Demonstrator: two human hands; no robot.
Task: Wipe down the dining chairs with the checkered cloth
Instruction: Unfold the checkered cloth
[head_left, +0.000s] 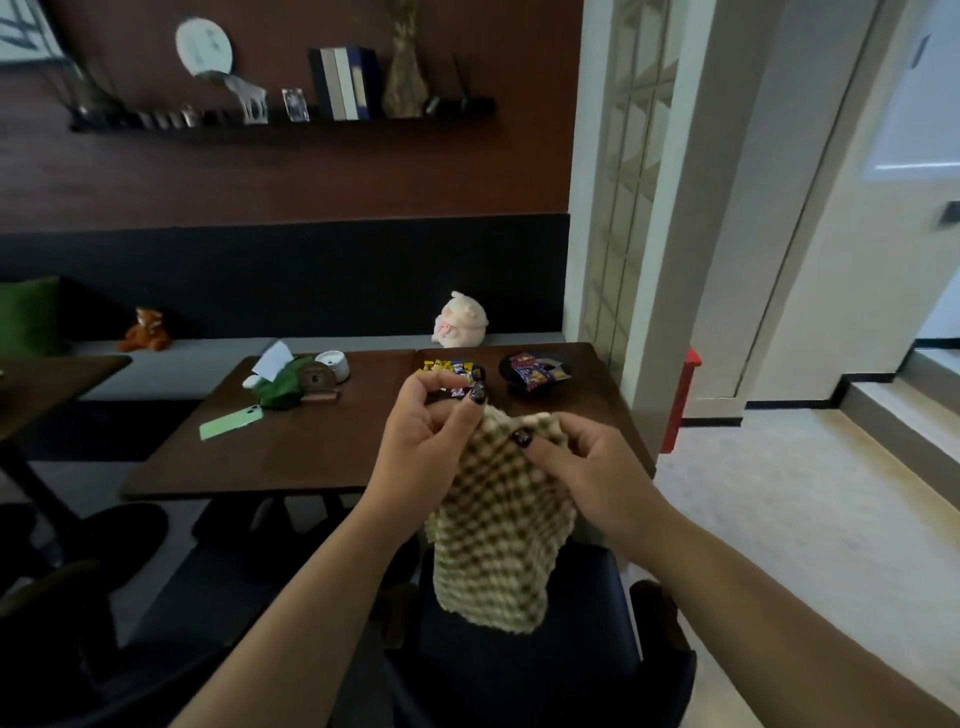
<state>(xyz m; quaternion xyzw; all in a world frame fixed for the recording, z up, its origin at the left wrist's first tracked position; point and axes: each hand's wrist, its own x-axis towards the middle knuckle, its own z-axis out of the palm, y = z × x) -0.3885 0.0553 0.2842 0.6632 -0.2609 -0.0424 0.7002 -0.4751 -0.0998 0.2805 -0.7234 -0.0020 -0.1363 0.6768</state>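
Checkered cloth (498, 519), top edge pinched by both hands, hanging

The checkered cloth (501, 512) at lower centre of the frame carries a cream and olive-brown check. The chair (524, 670) below it is dark, perhaps navy; the light is too dim to be sure. Mid-frame, the table (291, 457) is dark brown wood, with a pale green phone (232, 422) at its left and a black bowl (535, 375) of red-and-purple wrappers at its right. Behind sit a pinkish-white plush (461, 320) and an orange one (146, 330). The upper wall (291, 171) is reddish brown.
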